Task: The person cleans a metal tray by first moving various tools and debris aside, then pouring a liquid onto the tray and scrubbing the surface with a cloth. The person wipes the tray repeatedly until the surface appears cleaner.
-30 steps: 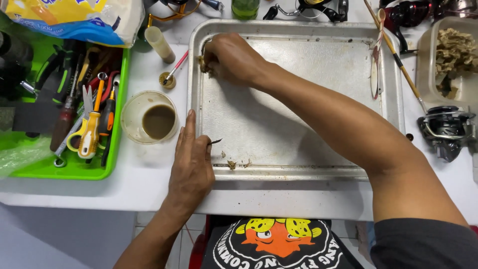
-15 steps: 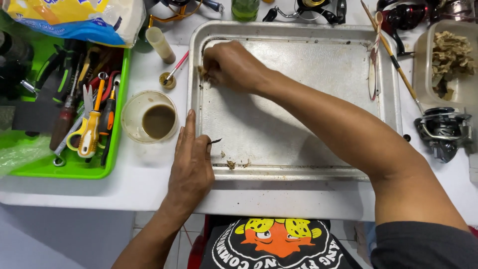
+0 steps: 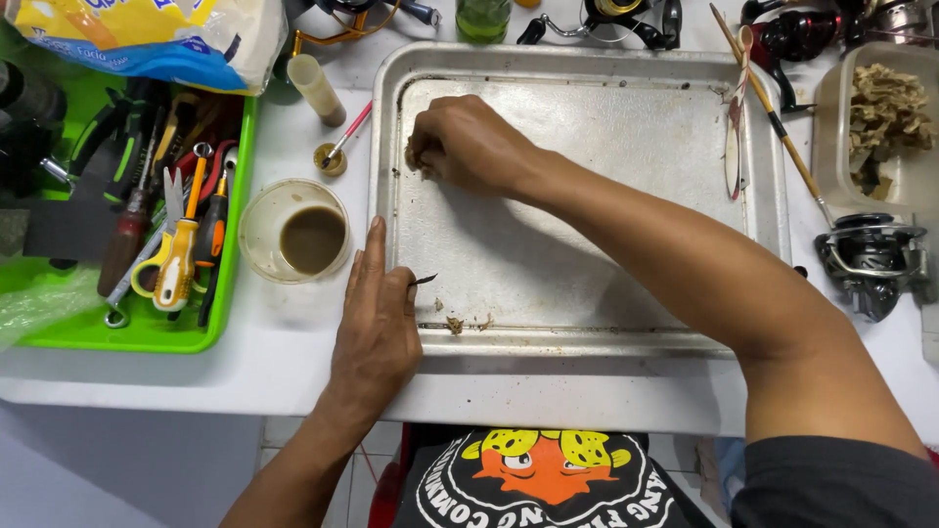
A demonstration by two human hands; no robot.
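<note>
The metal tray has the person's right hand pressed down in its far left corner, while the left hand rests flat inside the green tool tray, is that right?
Not quite. The right hand is indeed in the far left corner of the metal tray, but the left hand is not in the green tool tray. The head view shows it lying flat on the metal tray's left rim and the white table, beside the small cup of brown liquid.

Both forearms were bare to above the elbow, the right arm (image 3: 685, 284) ending in a short dark grey sleeve (image 3: 831, 484), over a black shirt (image 3: 538, 484) printed with an orange-and-yellow cartoon figure ringed by white lettering.
</note>
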